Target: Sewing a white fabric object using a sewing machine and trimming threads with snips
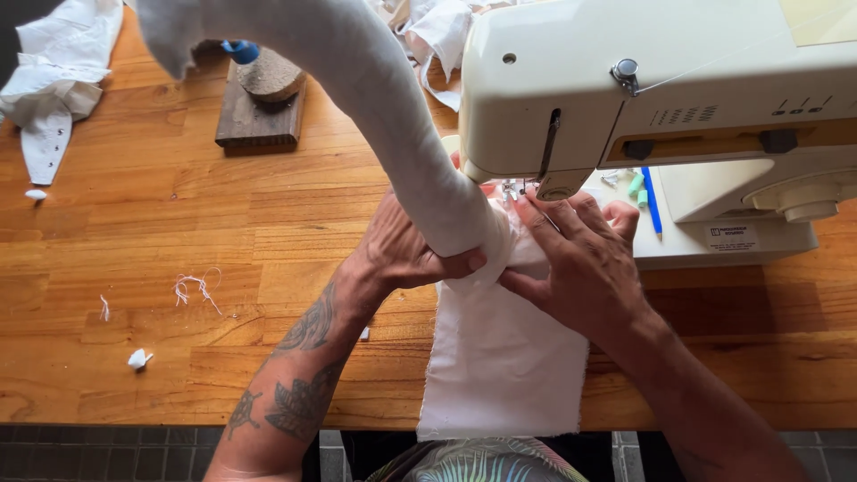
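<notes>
A cream sewing machine [661,80] stands on the wooden table [161,232]. Under its needle area lies a white fabric piece [500,357] that hangs over the table's front edge. A thick white fabric tube [375,80] arches from the upper left down to the needle. My left hand [402,250] wraps the tube's lower end, thumb pressed against it. My right hand [580,259] lies flat on the white fabric just right of the needle, fingers pointing towards the presser foot, which is mostly hidden.
A dark wooden block with a cork-like cone and a blue item [259,98] stands at the back. White cloth [54,71] lies at the far left corner. Thread scraps [196,287] and small white bits [138,359] dot the table. A blue pen [652,201] rests on the machine's base.
</notes>
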